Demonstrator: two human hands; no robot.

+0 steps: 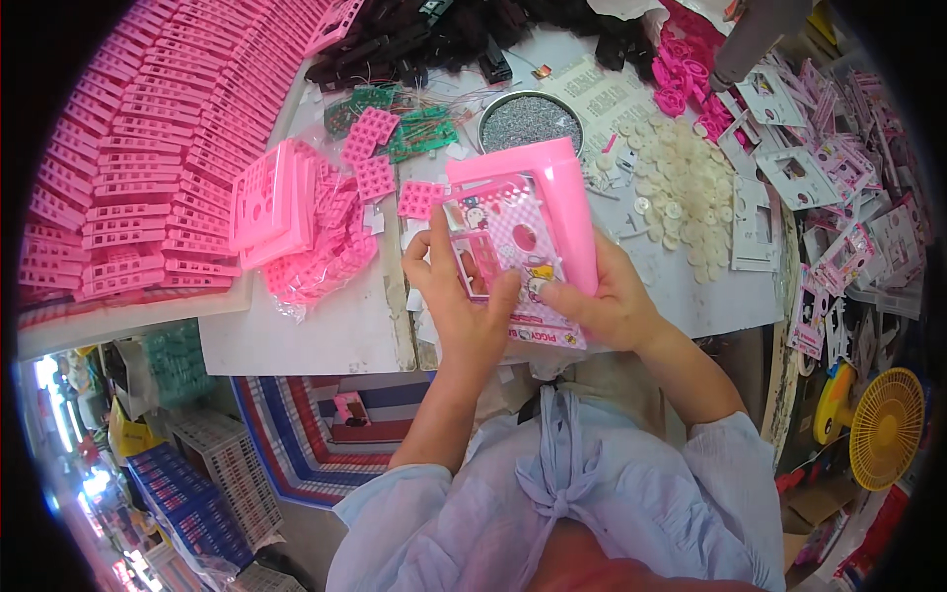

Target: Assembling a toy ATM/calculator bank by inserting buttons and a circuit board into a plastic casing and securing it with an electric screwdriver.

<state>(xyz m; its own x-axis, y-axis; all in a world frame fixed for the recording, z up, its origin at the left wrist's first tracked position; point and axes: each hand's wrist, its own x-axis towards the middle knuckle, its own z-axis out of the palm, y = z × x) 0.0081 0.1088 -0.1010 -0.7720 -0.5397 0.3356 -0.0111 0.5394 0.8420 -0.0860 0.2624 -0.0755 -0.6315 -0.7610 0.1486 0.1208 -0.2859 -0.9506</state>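
Observation:
Above the table's near edge I hold a glossy pink plastic casing with a white and pink printed panel lying against its face. The panel has cut-out openings and cartoon figures. My right hand is closed round the casing's right side, its thumb pressing on the panel's lower part. On the left, my left hand grips the panel's edge, the thumb on its front and some fingers behind it, partly seen through an opening. A small pink keypad lies just beyond the left fingers.
Stacked pink casings fill the left side. Behind are green circuit boards, black parts and a round tin of small metal pieces. Pale discs and printed panels lie right, above a yellow fan.

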